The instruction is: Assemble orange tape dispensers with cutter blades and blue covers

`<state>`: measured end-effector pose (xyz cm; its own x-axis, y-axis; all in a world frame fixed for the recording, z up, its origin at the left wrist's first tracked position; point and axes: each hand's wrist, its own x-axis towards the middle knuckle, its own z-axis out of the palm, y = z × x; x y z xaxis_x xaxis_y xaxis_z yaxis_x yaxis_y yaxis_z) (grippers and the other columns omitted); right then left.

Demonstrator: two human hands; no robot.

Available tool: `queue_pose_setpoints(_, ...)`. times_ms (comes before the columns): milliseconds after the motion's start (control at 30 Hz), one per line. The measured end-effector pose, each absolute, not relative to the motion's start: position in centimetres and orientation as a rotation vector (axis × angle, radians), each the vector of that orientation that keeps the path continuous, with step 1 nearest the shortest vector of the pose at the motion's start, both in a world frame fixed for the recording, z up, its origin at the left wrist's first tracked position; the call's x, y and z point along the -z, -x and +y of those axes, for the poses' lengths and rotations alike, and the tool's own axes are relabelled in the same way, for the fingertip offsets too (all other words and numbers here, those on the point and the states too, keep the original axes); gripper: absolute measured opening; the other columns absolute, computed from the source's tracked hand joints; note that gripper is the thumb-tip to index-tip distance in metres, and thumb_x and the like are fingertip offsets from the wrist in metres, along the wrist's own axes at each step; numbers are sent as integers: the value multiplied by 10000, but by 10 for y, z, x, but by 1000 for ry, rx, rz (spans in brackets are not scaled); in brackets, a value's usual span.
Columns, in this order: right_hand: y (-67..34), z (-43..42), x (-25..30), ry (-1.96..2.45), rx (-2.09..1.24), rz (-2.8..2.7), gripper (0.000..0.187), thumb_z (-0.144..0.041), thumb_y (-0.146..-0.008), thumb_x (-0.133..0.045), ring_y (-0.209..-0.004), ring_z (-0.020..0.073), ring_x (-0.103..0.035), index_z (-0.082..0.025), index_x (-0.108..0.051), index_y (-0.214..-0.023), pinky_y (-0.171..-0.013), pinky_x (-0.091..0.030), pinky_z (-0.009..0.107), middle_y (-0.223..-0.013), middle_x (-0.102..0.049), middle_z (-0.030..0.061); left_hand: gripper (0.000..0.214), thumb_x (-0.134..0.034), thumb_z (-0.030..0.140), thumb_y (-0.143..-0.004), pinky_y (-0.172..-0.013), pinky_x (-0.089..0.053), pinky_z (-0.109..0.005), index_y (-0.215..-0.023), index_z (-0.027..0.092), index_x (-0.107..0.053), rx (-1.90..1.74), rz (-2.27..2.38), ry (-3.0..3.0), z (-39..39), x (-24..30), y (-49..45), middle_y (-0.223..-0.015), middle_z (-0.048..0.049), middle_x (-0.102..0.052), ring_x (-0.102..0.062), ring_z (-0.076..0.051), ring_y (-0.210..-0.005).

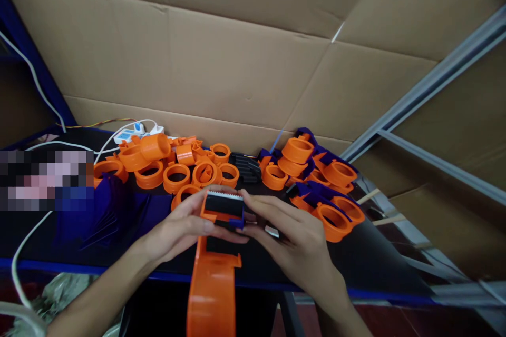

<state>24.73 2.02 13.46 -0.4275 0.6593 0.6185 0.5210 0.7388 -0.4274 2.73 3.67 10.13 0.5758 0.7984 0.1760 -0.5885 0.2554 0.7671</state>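
Head view: left hand point(184, 225) and right hand point(296, 234), fingers slightly parted, pinch opposite sides of an orange plastic tape dispenser point(212, 292), presumably steadying its toothed black end point(224, 204).

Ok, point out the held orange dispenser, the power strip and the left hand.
Orange dispenser point(212, 289): head view, its broad curved band.
Power strip point(126, 135): head view, top, left part.
Left hand point(174, 227): head view, thumb base.

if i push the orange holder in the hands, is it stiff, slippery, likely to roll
The orange holder is probably stiff: its curved band shows no sag below the left hand. Its glossy surface may feel slippery. It might rock, but the jutting head with its toothed strip should hinder rolling.
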Motion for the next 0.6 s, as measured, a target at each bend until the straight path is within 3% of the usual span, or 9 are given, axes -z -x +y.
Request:
queue_pose_setpoints(67,-251,27,-133,923,-268,-2083,470,-245,-892,-747,-819,185,-740,-279,-652,-1351,-738,-636,306,-1119,-765,62,443,-721,289,-850,-961,-549,-587,-1283,201,-677,-884,172,-839,39,-106,-26,-1310,-154,-674,-653,-372,-1180)
queue_pose_setpoints(133,-255,32,-134,955,-311,-2058,496,-298,-853,-791,-686,160,-699,-293,-667,-1334,-663,-619,297,-1071,-773,48,415,-714,325,-873,-965,-542,-616,-1261,180,-696,-896,182,-826,42,-108,-26,-1307,-170,-679,-659,-375,-1167)
queue_pose_setpoints(300,-253,21,-146,1014,-334,-1976,306,-312,-928,-700,-639,141,-652,-285,-721,-1232,-636,-585,287,-1019,-766,47,347,-870,298,-733,-997,-555,-525,-1039,160,-782,-1162,392,-844,47,-105,-21,-1139,-128,-761,-719,-308,-1044)
queue_pose_setpoints(367,-243,10,-146,1008,-359,-2039,282,-345,-957,-653,-721,161,-688,-281,-720,-1224,-646,-594,283,-1043,-759,57,352,-886,248,-702,-1026,-544,-461,-1030,169,-787,-1255,488,-833,47,-103,-17,-1118,-108,-774,-725,-289,-1054)
queue_pose_setpoints(467,-225,-1,-140,1020,-267,-2217,393,-444,-893,-722,-979,244,-712,-254,-710,-1237,-790,-625,356,-1181,-730,96,458,-891,235,-687,-1057,-516,-370,-1125,187,-764,-1359,562,-826,44,-104,-15,-1138,-92,-772,-695,-274,-1147)
queue_pose_setpoints(600,-209,7,-127,1006,-126,-2191,319,-219,-918,-669,-1096,266,-684,-239,-703,-1235,-940,-580,420,-1230,-726,99,535,-904,218,-672,-991,-534,-304,-1176,224,-725,-1510,633,-885,39,-108,-16,-1176,-66,-755,-708,-234,-1099)
